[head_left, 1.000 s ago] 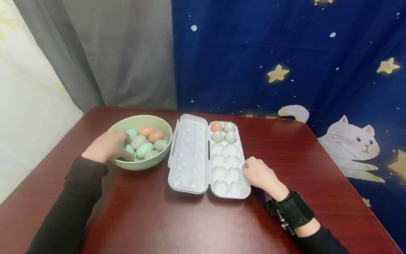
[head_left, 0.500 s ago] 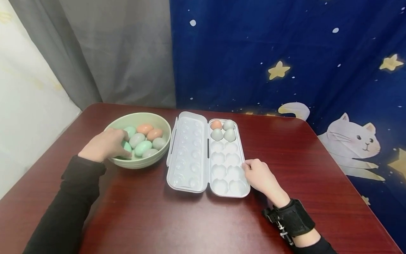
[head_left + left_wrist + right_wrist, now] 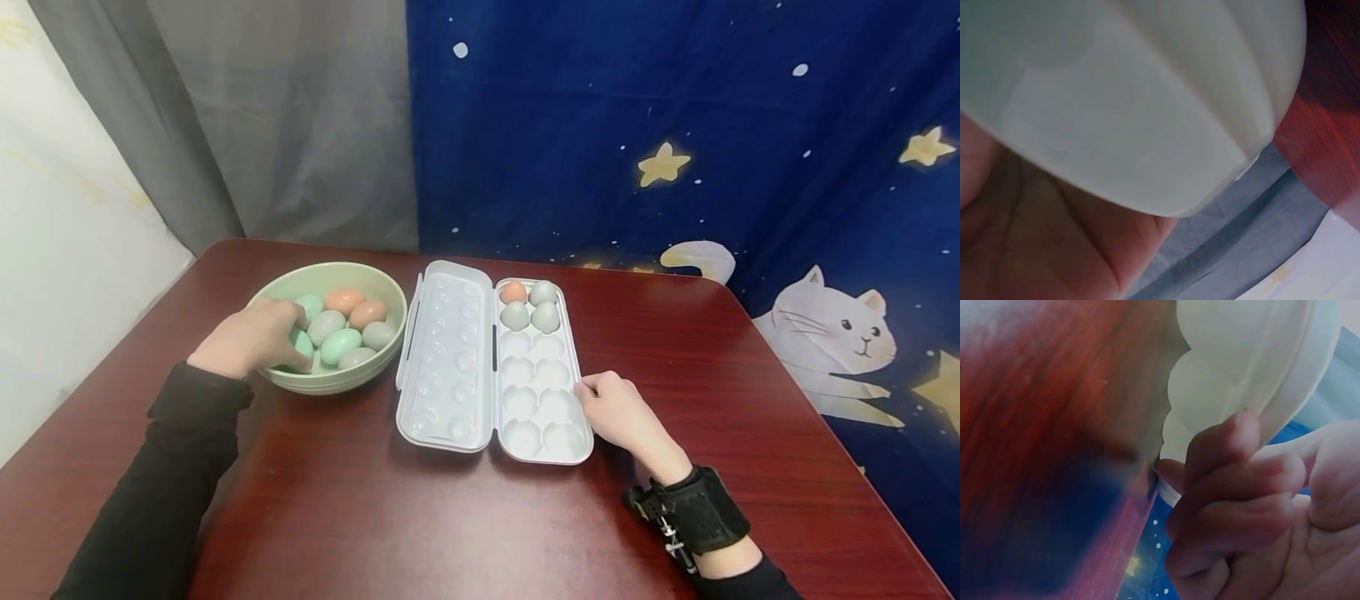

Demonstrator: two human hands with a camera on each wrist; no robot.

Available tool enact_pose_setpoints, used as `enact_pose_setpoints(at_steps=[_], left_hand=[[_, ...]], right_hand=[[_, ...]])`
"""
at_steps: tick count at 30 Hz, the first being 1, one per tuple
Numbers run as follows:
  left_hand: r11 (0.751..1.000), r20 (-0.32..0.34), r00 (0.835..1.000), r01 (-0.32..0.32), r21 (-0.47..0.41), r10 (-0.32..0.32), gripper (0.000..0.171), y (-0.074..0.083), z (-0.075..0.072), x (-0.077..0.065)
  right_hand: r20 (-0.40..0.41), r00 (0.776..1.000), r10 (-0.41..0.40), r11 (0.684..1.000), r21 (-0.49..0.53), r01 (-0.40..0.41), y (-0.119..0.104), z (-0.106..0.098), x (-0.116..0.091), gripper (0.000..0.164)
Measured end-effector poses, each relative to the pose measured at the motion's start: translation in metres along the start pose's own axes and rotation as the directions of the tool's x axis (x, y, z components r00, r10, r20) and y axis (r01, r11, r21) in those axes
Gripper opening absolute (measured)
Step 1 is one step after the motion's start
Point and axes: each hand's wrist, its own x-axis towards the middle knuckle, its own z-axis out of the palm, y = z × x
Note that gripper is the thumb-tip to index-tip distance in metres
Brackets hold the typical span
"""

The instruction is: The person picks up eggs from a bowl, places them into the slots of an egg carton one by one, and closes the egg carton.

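Note:
A pale green bowl (image 3: 393, 304) holds several eggs in mint green, orange and grey. Over its left rim reaches my left hand (image 3: 251, 333), thumb and fingers around a mint green egg (image 3: 301, 346); the far fingertips are hidden. The left wrist view has the bowl's outer wall (image 3: 1147, 125) against the palm. Right of the bowl lies an opened white egg carton (image 3: 517, 448), one orange egg (image 3: 513, 292) and three grey eggs (image 3: 546, 317) in its far cups. My right hand (image 3: 617, 410) pinches the carton's right edge, fingers curled under the rim in the right wrist view.
The carton's lid (image 3: 450, 367) lies folded back to the left, close to the bowl. Everything rests on a dark red table (image 3: 480, 533). Behind it hang a grey curtain (image 3: 315, 125) and a blue starry one (image 3: 540, 125).
The left hand stays in the bowl, its fingers around the mint green egg. The right hand keeps its hold on the carton edge. The head view has shifted slightly.

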Motion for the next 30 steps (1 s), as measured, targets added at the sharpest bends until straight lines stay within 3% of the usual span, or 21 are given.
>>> enact_pose_setpoints(at_steps=[8, 18, 24, 30], left_hand=[[0.999, -0.012, 0.999, -0.047, 0.007, 0.047, 0.022, 0.0001, 0.0004, 0.0026], [1.000, -0.036, 0.999, -0.024, 0.007, 0.024, 0.031, -0.0032, 0.0009, 0.0045], [0.997, -0.027, 0.998, -0.063, 0.032, 0.064, 0.019, -0.0060, 0.0008, 0.0074], [0.999, -0.053, 0.998, -0.017, 0.042, 0.019, 0.022, -0.0059, -0.0016, 0.0058]], right_hand=[[0.029, 0.999, 0.019, 0.998, 0.066, -0.021, 0.0033, -0.0018, 0.0008, 0.025], [0.024, 0.999, 0.020, 0.998, 0.061, -0.022, 0.0042, -0.0015, -0.0002, 0.025], [0.009, 1.000, 0.013, 0.999, 0.040, -0.013, 0.0058, -0.0020, 0.0001, 0.025], [-0.007, 1.000, 0.011, 1.000, 0.022, -0.011, 0.0046, -0.0002, 0.0006, 0.028]])
